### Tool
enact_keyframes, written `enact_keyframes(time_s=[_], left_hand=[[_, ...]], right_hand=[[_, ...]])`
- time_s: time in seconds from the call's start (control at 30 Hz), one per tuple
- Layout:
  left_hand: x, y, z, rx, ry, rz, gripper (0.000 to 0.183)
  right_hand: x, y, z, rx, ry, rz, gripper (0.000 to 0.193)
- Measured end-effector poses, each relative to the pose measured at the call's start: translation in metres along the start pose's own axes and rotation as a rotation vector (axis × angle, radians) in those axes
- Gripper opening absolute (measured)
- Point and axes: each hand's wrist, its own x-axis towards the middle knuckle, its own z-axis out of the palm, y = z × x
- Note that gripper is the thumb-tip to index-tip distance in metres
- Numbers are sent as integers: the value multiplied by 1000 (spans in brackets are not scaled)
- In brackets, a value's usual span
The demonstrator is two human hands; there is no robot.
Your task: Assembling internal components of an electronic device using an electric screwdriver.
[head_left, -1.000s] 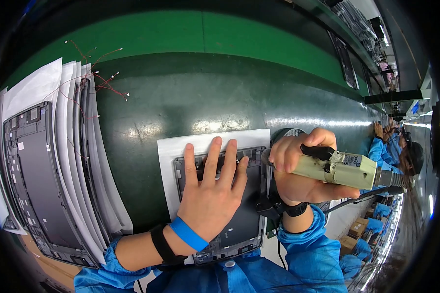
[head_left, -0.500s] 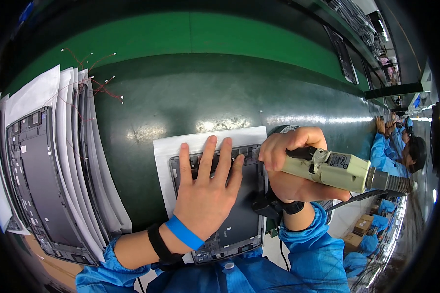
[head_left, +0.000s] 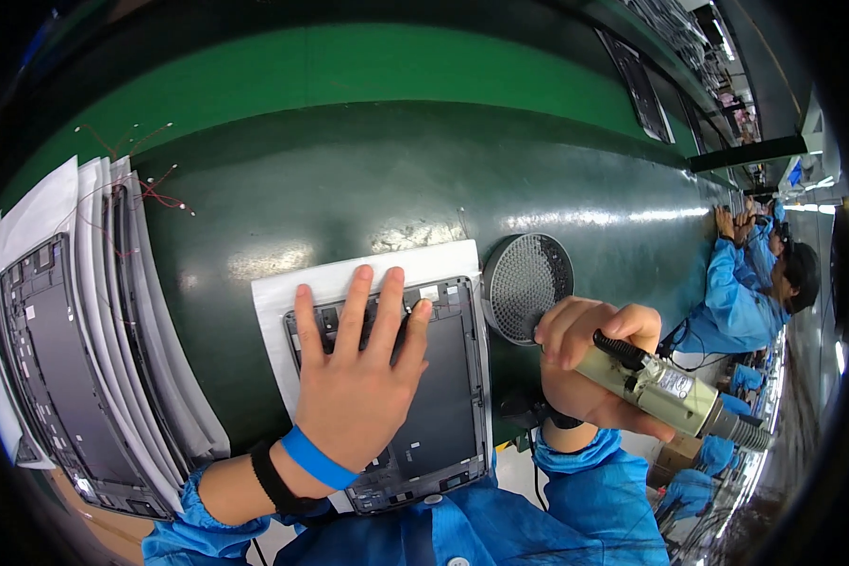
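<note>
Head view, the only 1: dark device housing (head_left: 448, 391), my landmark, lies on a white sheet (head_left: 269, 307), up against the wearer's front. Left hand (head_left: 358, 387) flat on housing's upper left part, fingers spread, gripping nothing. Right hand (head_left: 594, 368) right of housing, wrapped round a pale electric driver (head_left: 684, 401), clear of housing; tip hidden, can't tell if a screw is on it. Round mesh dish (head_left: 563, 274) just right of housing's upper right corner, near the driver hand. Risks, my judgement: a low swing of the wrist could knock the dish and spill whatever it holds; a loose screw dropped on housing could scratch or lodge; uneven palm pressure could slide sheet and housing together; fingertips sit over small parts, so pressing hard could bend them, and a slipping bit could jab a finger.
</note>
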Motion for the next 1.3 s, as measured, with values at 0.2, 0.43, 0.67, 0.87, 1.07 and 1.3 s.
enact_keyframes(time_s=[0.2,0.43,0.67,0.87,1.07,1.3], left_hand=[[1,1,-2,4,-44,-7,54],[1,1,-2,3,-59,-12,55],[1,1,-3,-10,-38,-12,54],[-1,-2,-1,-33,28,-38,51],[-5,0,-1,21,64,-40,46],[-7,0,-1,5,90,-62,43]], right_hand=[[-4,6,-6,77,85,113,94],[-3,11,-9,94,30,83,101],[0,8,-7,69,36,103,100],[10,-20,5,50,64,-21,93],[28,-26,43,170,2,-7,91],[25,13,71,292,-58,169,96]])
